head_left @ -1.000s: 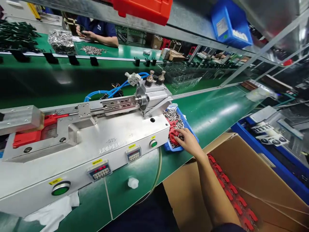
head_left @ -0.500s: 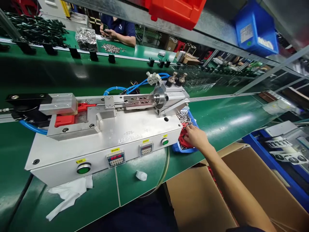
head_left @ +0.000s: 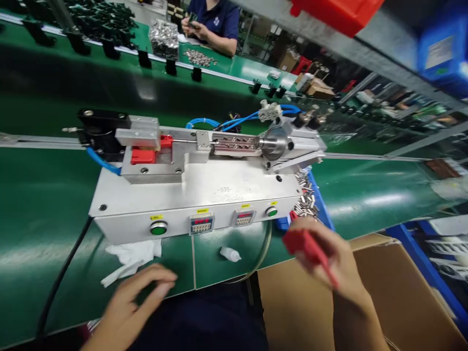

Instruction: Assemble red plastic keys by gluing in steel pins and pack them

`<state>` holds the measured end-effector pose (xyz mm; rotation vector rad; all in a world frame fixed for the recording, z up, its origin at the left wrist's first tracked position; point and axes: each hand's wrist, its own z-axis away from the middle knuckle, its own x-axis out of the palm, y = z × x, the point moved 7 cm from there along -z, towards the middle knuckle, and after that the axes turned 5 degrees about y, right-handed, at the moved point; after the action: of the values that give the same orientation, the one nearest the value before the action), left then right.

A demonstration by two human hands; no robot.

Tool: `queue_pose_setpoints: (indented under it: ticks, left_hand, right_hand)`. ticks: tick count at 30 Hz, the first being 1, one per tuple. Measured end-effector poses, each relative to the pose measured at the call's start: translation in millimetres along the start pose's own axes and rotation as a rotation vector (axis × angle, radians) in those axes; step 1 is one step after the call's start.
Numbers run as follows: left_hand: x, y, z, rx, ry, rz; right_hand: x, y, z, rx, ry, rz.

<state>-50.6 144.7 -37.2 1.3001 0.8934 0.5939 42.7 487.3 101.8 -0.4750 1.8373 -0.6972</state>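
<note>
My right hand (head_left: 341, 253) grips a red plastic part (head_left: 305, 243), blurred by motion, with a thin end pointing down to the right. It is in front of the blue bin (head_left: 323, 204), which holds many small metal pins (head_left: 306, 200). My left hand (head_left: 137, 300) is held low near the bench's front edge, loosely curved and with nothing in it, the thumb a little apart from the index finger. Between and beyond the hands stands a metal bench machine (head_left: 204, 187). A second red plastic part (head_left: 143, 156) sits in its fixture, under a metal block.
A white cloth (head_left: 133, 253) and a small white bottle (head_left: 230, 254) lie on the green bench before the machine. An open cardboard box (head_left: 292, 302) is at the lower right. A shelf with bins hangs overhead. A co-worker (head_left: 214, 24) sits across.
My right hand has come out of the blue bin towards me with a red plastic part. My left hand has entered at the lower left. The view has shifted.
</note>
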Motion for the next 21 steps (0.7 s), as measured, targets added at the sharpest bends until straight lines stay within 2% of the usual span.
queue_pose_setpoints:
  ticks: [3, 4, 6, 8, 10, 13, 15, 16, 17, 19, 21]
  left_hand:
    - [54.0, 17, -4, 0.013, -0.228, 0.269]
    - [66.8, 21, -5, -0.001, -0.283, 0.346]
    - [81.2, 24, -7, -0.068, -0.355, 0.443]
    - [81.9, 19, -7, -0.159, -0.384, 0.482]
    - [74.1, 11, -5, -0.221, -0.373, 0.521]
    - [58.9, -3, -4, -0.259, -0.264, 0.638]
    - [53.9, -13, -3, -0.305, -0.172, 0.733]
    - [53.3, -18, -3, -0.335, -0.130, 0.775]
    - [53.4, -22, -2, -0.366, -0.090, 0.807]
    - [54.1, -26, -1, -0.404, -0.028, 0.850]
    - [54.4, -26, -2, -0.406, 0.008, 0.877]
  right_hand:
    - [79, -56, 18, -0.160, -0.316, -0.378]
    - [98, -66, 23, -0.183, -0.374, -0.443]
    - [124, -74, 31, -0.194, -0.394, -0.473]
    - [132, -68, 37, -0.180, -0.336, -0.403]
    - [127, -56, 45, -0.202, -0.233, -0.309]
    - [101, -35, 58, -0.282, 0.086, -0.211]
    - [89, -16, 66, -0.237, 0.297, -0.216]
    - [89, -5, 68, -0.175, 0.340, -0.223]
    - [94, 4, 68, -0.105, 0.336, -0.223]
    - [113, 17, 65, 0.011, 0.234, -0.166]
    - [132, 20, 61, 0.023, 0.147, -0.098]
